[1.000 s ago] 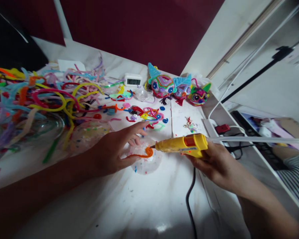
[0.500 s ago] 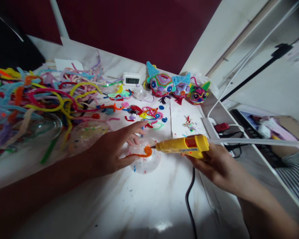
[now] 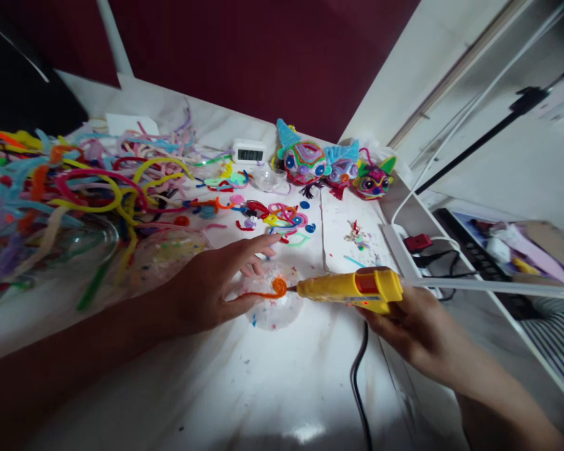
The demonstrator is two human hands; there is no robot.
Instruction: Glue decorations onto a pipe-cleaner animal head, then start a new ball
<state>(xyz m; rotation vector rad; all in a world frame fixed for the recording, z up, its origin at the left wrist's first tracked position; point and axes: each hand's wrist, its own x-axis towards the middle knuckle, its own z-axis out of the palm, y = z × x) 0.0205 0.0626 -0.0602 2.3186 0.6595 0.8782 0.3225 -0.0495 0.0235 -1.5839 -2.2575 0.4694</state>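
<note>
A clear plastic dome (image 3: 278, 315) speckled with coloured bits lies on the white table. Over it is an orange pipe cleaner (image 3: 279, 287), coiled into a small spiral with a tail running left. My left hand (image 3: 225, 279) holds that tail near the thumb; its index finger stretches out above, and the exact grip is partly hidden. My right hand (image 3: 413, 322) is wrapped round the handle of a yellow hot glue gun (image 3: 343, 288), a clear glue stick (image 3: 489, 287) poking from its back. The gun's nozzle points left, at the right edge of the spiral.
Loose pipe cleaners (image 3: 94, 181) are heaped on the left. Coiled pieces (image 3: 286, 216) lie behind my hands, near a small digital clock (image 3: 249, 151). Several decorated animal heads (image 3: 305, 161) stand at the back. A black cord (image 3: 356, 376) hangs below the gun; a power strip (image 3: 416, 250) is right.
The glue gun has shifted slightly right and down, its nozzle now a little lower along the spiral's edge. My left hand and the spiral have hardly moved.
</note>
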